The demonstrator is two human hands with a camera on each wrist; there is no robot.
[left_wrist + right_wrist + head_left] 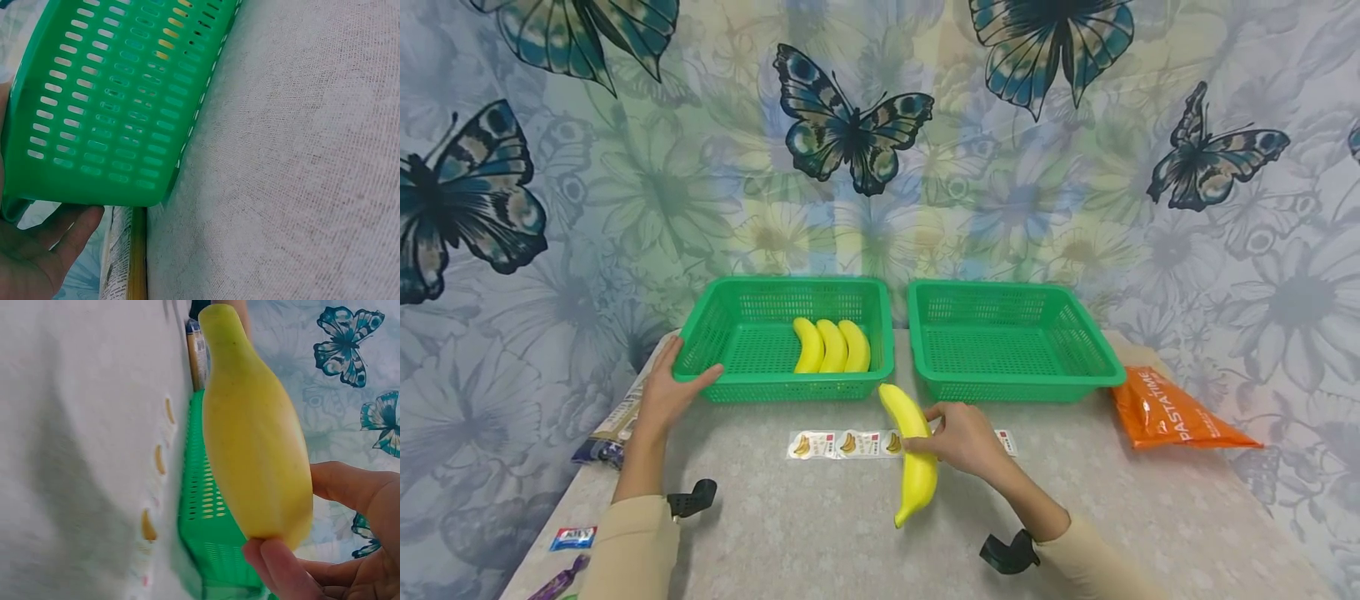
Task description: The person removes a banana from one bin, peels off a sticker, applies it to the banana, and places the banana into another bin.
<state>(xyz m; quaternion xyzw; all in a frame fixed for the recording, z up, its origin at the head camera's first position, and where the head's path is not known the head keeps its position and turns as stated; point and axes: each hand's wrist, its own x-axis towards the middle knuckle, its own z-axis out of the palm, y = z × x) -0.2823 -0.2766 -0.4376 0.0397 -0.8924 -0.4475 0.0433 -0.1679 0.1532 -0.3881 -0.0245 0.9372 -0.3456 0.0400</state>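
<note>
My right hand (967, 437) pinches a yellow banana (917, 467) between thumb and fingers, its stem end pointing down toward me. The banana is above the table, over a strip of banana-picture stickers (857, 444) and partly covering it. In the right wrist view the banana (256, 431) fills the middle, with fingertips on its lower end. My left hand (666, 392) holds the near left corner of the left green basket (782, 387), thumb at the front rim and fingers along the side. Three bananas (831, 346) lie side by side at that basket's right end.
Beside it stands a second green basket (1000, 390) with nothing in it. An orange Pastatime bag (1180, 412) lies to its right. At the table's left edge are a package (617, 425), a small blue-and-red wrapper (573, 538) and a purple wrapper (559, 581). A butterfly-patterned cloth (865, 233) hangs behind.
</note>
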